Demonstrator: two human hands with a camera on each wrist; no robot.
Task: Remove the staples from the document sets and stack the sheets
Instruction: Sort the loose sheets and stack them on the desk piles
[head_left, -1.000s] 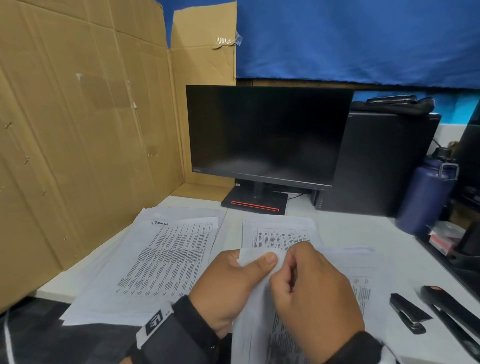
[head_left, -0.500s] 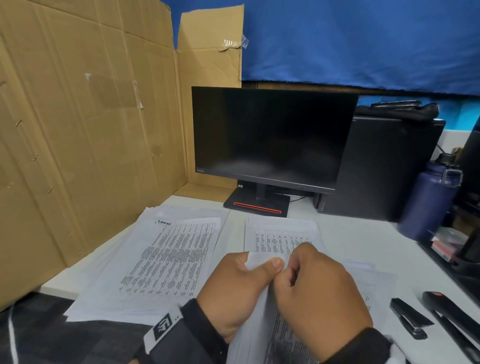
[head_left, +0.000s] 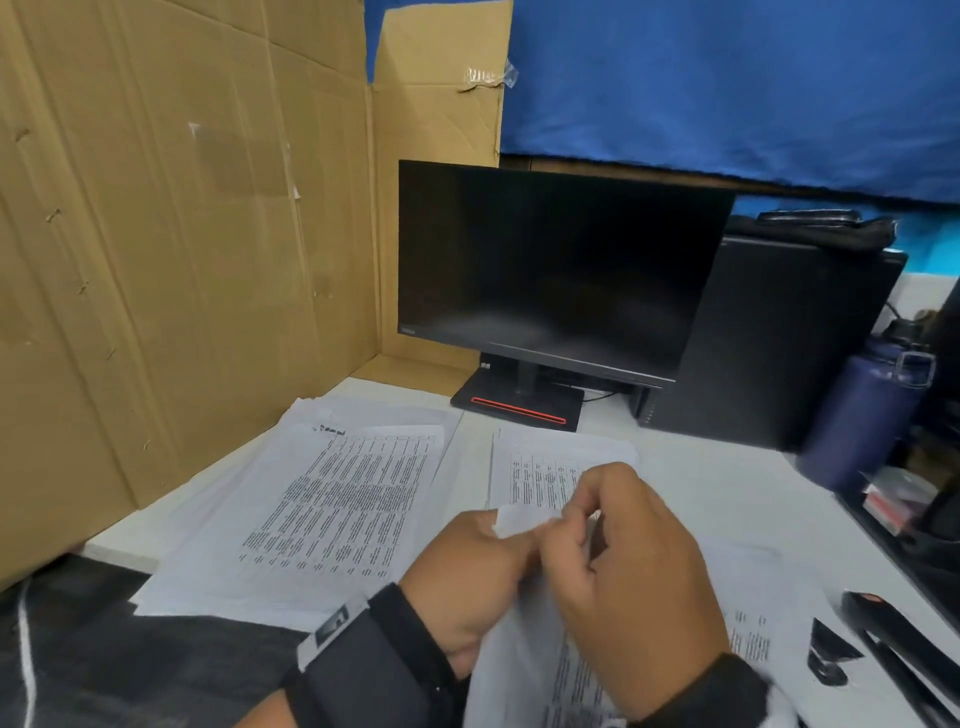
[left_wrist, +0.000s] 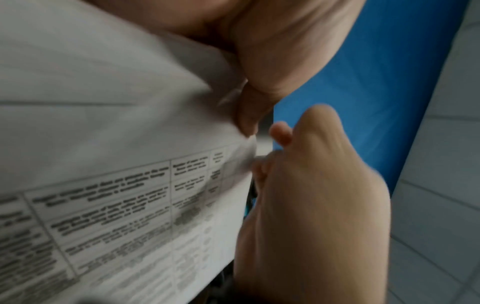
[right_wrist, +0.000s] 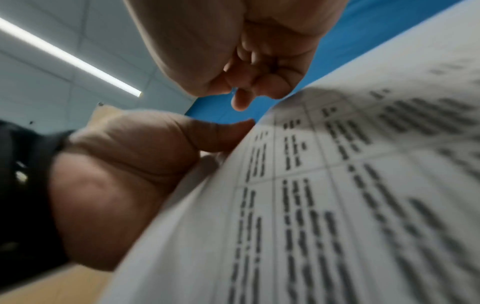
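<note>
Your left hand (head_left: 470, 574) grips the top corner of the set (head_left: 524, 660), thumb laid along the upper edge and the other fingers (left_wrist: 249, 115) curled behind the paper. Your right hand (head_left: 636, 582) meets it at that same corner, its fingers (head_left: 576, 512) bunched and pinching at the sheet edge; the staple itself is too small and blurred to make out. The set hangs down from both hands toward your lap, printed table facing you.

Just left of your fingers, a stack (head_left: 332, 504) of printed sheets lies flat on the tabletop (head_left: 727, 478). Directly beyond your fingers lies another sheet (head_left: 540, 462), partly hidden by your right hand. More paper (head_left: 753, 613) lies under and to the right of that hand, and further right sit a small black tool (head_left: 831, 652) and a long black stapler (head_left: 904, 639).

Farther off stand a dark monitor (head_left: 561, 270), a black box (head_left: 789, 338) to its right, and a dark blue bottle (head_left: 867, 415). A cardboard wall (head_left: 182, 234) closes off the left.
</note>
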